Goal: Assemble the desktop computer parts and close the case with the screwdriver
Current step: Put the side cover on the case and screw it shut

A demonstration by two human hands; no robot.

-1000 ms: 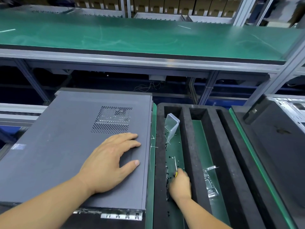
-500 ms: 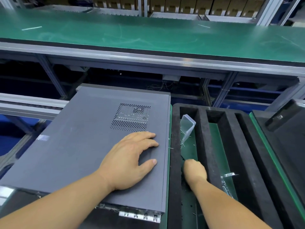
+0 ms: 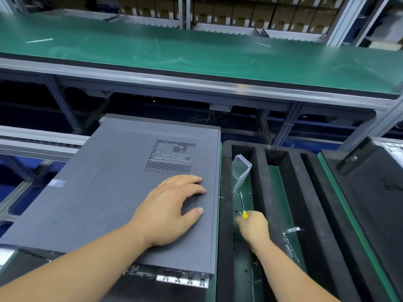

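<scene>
A grey desktop case (image 3: 104, 192) lies flat at the left with its side panel on and a perforated vent (image 3: 171, 158) near the far right corner. My left hand (image 3: 172, 210) rests flat on the panel, fingers spread near its right edge. To the right, my right hand (image 3: 253, 227) is down in the left slot of a black foam tray (image 3: 224, 214) and grips a small yellow-handled screwdriver (image 3: 243, 205), whose thin shaft points away from me. Small dark screws (image 3: 236, 211) lie scattered on the slot's green floor.
A clear plastic box (image 3: 241, 168) leans at the far end of the slot. Metal brackets in plastic (image 3: 291, 243) lie in the neighbouring slot. Another black case (image 3: 370, 192) stands at the right. A green workbench shelf (image 3: 196, 53) runs across behind.
My right hand has come up slightly in the slot and the screwdriver's shaft shows again above the fist. The view shifted, and my left hand stayed on the panel.
</scene>
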